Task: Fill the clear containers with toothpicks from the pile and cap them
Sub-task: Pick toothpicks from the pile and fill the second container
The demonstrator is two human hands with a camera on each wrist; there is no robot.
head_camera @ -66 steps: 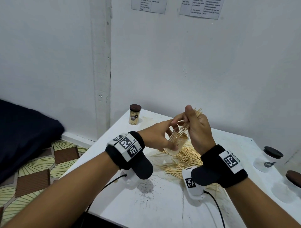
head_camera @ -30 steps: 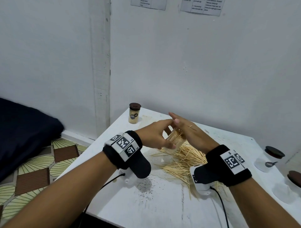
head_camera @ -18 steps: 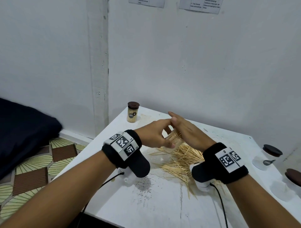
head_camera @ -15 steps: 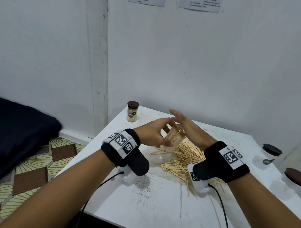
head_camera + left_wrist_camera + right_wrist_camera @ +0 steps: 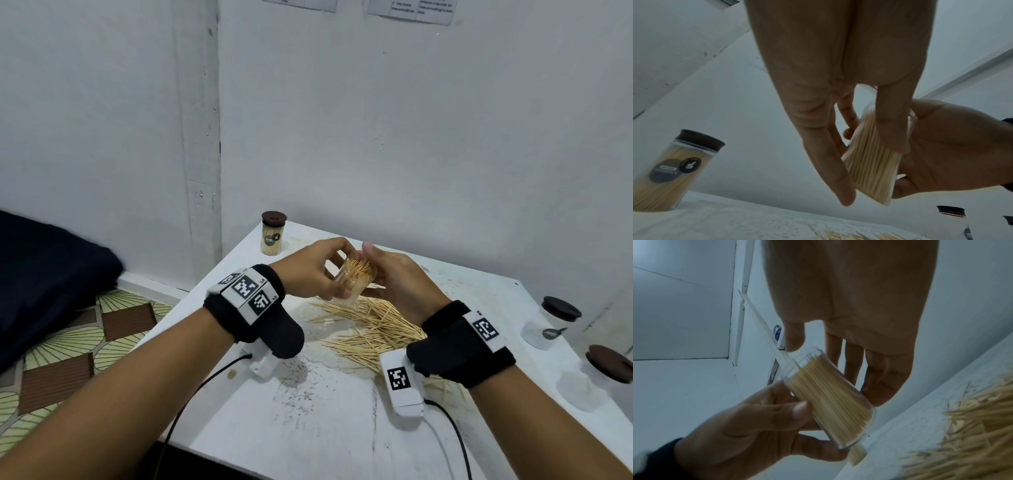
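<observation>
Item: clear container (image 5: 354, 281), uncapped, in hand at frame centre of the head view, above the table (image 5: 325, 411).

Step in hand, as judged: filling is nearing its end for this container; the toothpicks are being settled and levelled before capping.

Grip, left hand (image 5: 310, 270): thumb and fingers are curling round the container's wall and holding it tilted, mouth leaning toward the upper right. In the left wrist view the thumb is lying across the side of the container (image 5: 873, 155).

Grip, right hand (image 5: 399, 279): fingers are lying nearly straight and relaxed, cupping the far side of the container; it is gripping nothing. In the right wrist view the fingertips (image 5: 881, 394) are sitting just beside the wall of the container (image 5: 830, 395).

Appearance: transparent cylinder, packed almost full with pale wooden toothpicks standing parallel, tips reaching near the rim. Contents are looking tight; a firm hold is likely needed to keep them from sliding out while tilted.

Pile (image 5: 373, 325): loose toothpicks are spreading over the table just below the hands.

Other stock: one filled, capped container (image 5: 272, 233) is standing at the upper left of the table; two dark-capped containers, seemingly empty (image 5: 551, 322) (image 5: 596, 373), are waiting at the right edge.

Next move, as judged: finding a dark cap and pressing it squarely onto the mouth, container brought upright first.
</observation>
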